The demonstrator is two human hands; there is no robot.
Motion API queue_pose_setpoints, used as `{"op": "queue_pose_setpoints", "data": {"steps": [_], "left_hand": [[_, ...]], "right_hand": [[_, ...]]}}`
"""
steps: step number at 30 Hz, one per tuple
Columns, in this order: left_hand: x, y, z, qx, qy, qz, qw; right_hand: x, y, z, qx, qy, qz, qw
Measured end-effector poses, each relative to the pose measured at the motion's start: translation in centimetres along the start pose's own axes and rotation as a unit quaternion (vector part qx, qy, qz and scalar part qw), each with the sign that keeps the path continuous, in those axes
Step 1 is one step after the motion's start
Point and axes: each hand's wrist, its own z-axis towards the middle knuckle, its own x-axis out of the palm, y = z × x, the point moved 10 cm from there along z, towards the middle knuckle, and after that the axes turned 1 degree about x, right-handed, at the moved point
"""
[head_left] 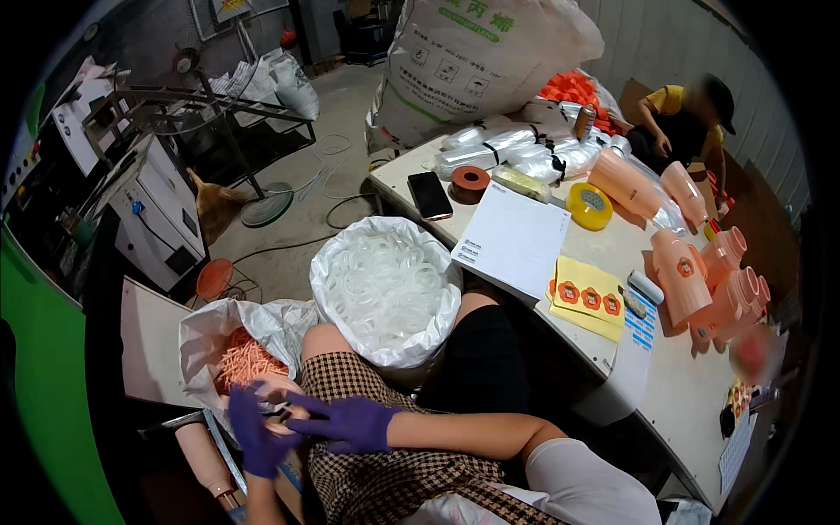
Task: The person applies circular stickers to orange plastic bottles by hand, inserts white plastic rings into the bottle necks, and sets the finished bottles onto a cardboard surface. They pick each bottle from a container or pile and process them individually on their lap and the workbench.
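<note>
My gloved left hand and right hand pinch one peach cup between them over my lap; the sack of orange pieces sits at twelve o'clock.

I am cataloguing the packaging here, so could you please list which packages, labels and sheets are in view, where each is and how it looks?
Large white sack: behind the table's far end, bulging, green print.
White bag of clear rings: by the knee, open.
White bag of orange pieces: lower left, open.
Yellow label sheet: on the table, orange round stickers.
White paper sheet: table edge, rectangular.
Blue-and-white sticker sheet: beside the yellow sheet.
</note>
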Motion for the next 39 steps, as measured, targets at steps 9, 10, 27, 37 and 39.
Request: {"op": "queue_pose_setpoints", "data": {"steps": [9, 10, 27, 37, 39], "left_hand": [[-10.6, 15.1, -1.4, -0.146, -0.299, -0.123, 0.935], [-10.9, 14.1, -1.4, -0.127, -0.302, -0.158, 0.931], [0.1, 0.6, -2.6, -0.171, -0.021, -0.186, 0.967], [0.5, 0.5, -3.1, -0.172, -0.023, -0.132, 0.976], [0.5, 1.3, -3.7, -0.208, -0.035, -0.188, 0.959]], "right_hand": [[-16.9, -6.4, -9.5, 0.163, -0.25, -0.219, 0.929], [-18.3, -8.3, -10.2, 0.181, -0.263, -0.252, 0.914], [-24.9, -23.1, -8.4, 0.457, -0.247, -0.039, 0.854], [-12.3, -12.9, 1.3, 0.249, -0.305, 0.135, 0.909], [-7.4, -10.3, 1.2, 0.227, -0.314, 0.207, 0.899]]}}
